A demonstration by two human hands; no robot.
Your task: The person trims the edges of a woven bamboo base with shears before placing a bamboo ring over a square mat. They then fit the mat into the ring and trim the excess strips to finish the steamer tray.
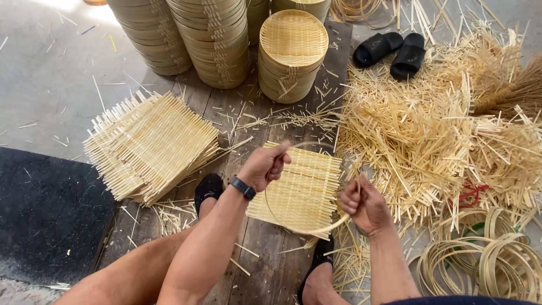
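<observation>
On a floor of dark wooden planks (265, 271), a person is sitting and looking down at 2 bare hands working on a square woven bamboo mat (305, 189). The left hand (265, 166), wearing a dark wristband, is closing its fingers around the upper left part of a thin bamboo hoop (316, 229) that is lying over the mat. The right hand (361, 206) is clenching into a fist on the hoop's right side, just beside the mat's right edge. The mat is resting between the person's 2 feet in black sandals, directly in front of the knees.

To the left, a stack of similar square woven mats (149, 144) is lying fanned on the planks. Behind the mat, tall stacks of round bamboo trays (291, 53) are standing in a row. To the right, a large loose heap of bamboo offcuts (435, 130) is spreading across the floor, with a pair of black slippers (392, 51) lying beyond it. At the lower right, a pile of coiled bamboo rings (485, 260) is sitting near the right arm.
</observation>
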